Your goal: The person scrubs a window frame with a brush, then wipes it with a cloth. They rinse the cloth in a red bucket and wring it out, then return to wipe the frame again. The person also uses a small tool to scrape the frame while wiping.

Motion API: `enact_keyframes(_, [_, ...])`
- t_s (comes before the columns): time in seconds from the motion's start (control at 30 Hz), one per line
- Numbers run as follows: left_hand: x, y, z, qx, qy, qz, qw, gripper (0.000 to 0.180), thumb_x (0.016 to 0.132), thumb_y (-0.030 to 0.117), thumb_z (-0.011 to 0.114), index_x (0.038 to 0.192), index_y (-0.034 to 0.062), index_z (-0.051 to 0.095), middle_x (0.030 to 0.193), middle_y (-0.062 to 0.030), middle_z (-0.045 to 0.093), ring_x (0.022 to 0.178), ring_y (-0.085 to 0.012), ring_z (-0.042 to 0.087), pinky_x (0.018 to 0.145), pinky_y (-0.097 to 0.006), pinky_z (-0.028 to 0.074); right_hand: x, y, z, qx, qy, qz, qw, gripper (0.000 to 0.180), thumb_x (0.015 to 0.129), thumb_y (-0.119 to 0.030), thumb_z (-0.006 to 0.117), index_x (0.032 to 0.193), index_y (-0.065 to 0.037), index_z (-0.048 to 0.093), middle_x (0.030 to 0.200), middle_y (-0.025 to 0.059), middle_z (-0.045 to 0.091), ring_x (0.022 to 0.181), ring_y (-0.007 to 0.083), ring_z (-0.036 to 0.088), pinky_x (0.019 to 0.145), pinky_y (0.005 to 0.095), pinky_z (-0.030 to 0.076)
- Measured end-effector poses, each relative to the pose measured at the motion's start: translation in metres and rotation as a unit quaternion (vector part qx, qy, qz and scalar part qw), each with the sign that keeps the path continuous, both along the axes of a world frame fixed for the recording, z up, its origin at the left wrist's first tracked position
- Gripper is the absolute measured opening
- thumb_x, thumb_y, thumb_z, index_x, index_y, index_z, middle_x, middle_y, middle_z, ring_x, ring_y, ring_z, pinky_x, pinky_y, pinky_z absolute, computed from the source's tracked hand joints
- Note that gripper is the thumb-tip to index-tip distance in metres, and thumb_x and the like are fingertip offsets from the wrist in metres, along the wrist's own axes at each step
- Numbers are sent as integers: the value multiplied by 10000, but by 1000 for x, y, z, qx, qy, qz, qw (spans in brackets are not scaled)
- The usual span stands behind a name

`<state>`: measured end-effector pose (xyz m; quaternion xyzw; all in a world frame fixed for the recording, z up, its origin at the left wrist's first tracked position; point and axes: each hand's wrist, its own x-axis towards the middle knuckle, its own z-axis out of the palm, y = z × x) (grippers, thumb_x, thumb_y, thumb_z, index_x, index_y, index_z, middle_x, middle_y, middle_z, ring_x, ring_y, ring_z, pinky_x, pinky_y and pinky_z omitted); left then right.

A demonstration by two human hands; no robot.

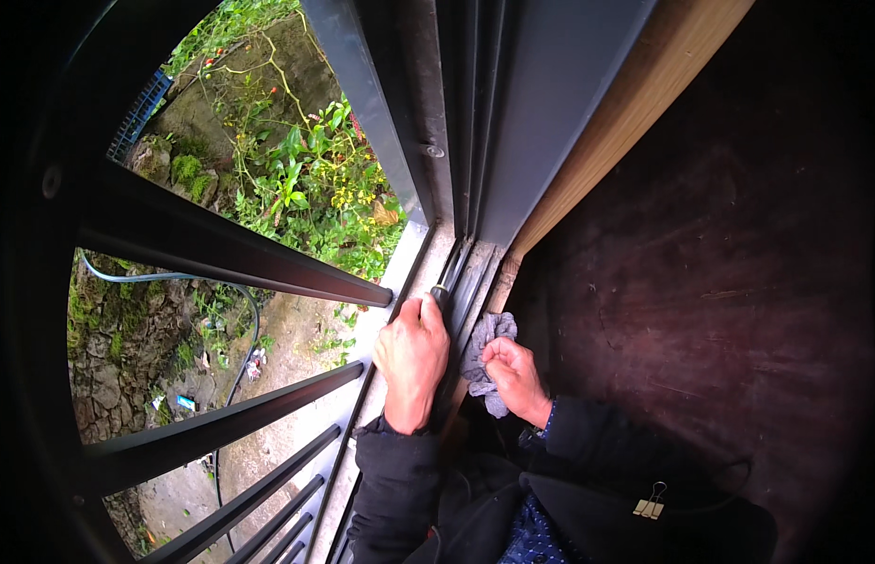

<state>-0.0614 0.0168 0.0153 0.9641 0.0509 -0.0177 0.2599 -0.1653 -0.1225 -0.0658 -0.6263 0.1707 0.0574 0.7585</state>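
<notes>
My left hand is closed round the dark handle of a thin-shafted tool that looks like a screwdriver. Its slim shaft points away from me along the track of the window sill, toward the corner of the frame; the tip cannot be made out. My right hand grips a crumpled grey cloth just right of the track, by the wooden inner edge. Part of the cloth hangs below my fingers.
Black metal bars stand to the left, with plants and rough stone ground beyond them. A dark window frame with a wooden trim rises ahead. A dark reddish-brown surface fills the right. A binder clip hangs on my dark clothing.
</notes>
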Motion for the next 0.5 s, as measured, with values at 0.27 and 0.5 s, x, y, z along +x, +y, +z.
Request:
enact_keyframes(0.27, [4, 4, -9, -117, 2, 23, 993, 390, 1042, 382, 566, 978, 55, 769, 764, -279, 693, 757, -496, 692, 691, -570, 526, 1, 0, -4, 13, -2, -1, 1000, 40, 924, 21, 566, 923, 2, 601, 762, -50, 548, 671, 15, 455, 580, 233, 372])
enact_keyframes(0.5, [0, 14, -11, -193, 11, 28, 981, 388, 1053, 363, 575, 961, 25, 741, 738, -265, 672, 710, -458, 691, 648, -517, 504, 1, -1, -2, -8, 5, 3, 1000, 47, 924, 28, 564, 922, 0, 602, 756, -49, 551, 669, 14, 460, 580, 231, 376])
